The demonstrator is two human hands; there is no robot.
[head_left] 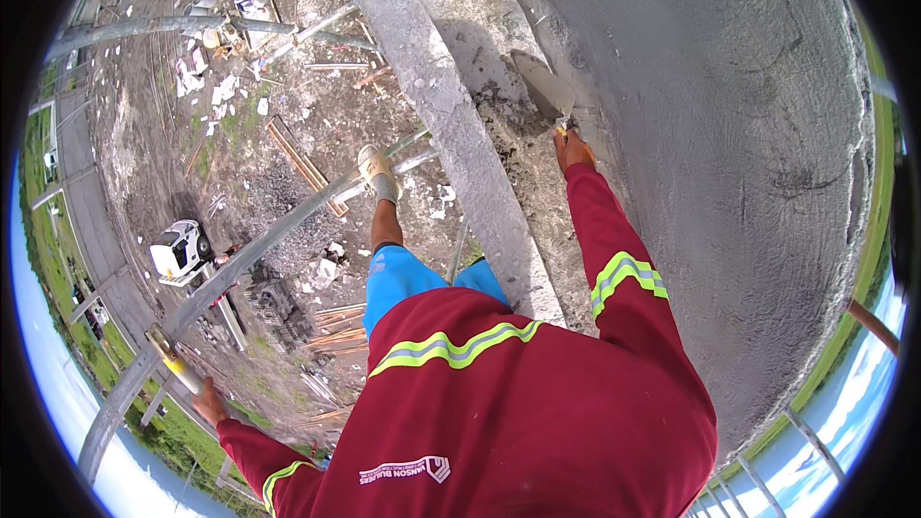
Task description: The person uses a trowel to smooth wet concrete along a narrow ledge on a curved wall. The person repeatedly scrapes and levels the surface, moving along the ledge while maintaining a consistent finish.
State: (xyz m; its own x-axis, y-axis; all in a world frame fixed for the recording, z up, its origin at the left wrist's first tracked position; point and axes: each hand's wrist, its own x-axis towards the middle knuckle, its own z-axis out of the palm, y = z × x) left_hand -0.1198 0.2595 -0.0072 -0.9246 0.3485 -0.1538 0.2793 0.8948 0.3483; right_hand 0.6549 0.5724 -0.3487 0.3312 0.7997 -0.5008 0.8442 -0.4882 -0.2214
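Note:
My right hand (574, 150), up ahead, is closed round the handle of a pointed trowel (545, 86). The blade lies at the rough strip along the foot of the grey plastered wall (729, 134); a dark shadow falls beside it. Out to the lower left, my left hand (210, 404) is closed on a yellow-and-pale hand tool (175, 361) with a flat tan end, perhaps a brush. In this view that tool overlaps a scaffold pipe (259, 245); whether the two touch, I cannot tell.
A long concrete-crusted plank (446, 101) runs between me and the wall. My shoe (374, 163) is by a scaffold pipe crossing over a drop. Far below lie a white machine (180, 251), timber strips (305, 165) and scattered rubble. More railing pipes (814, 443) stand at the lower right.

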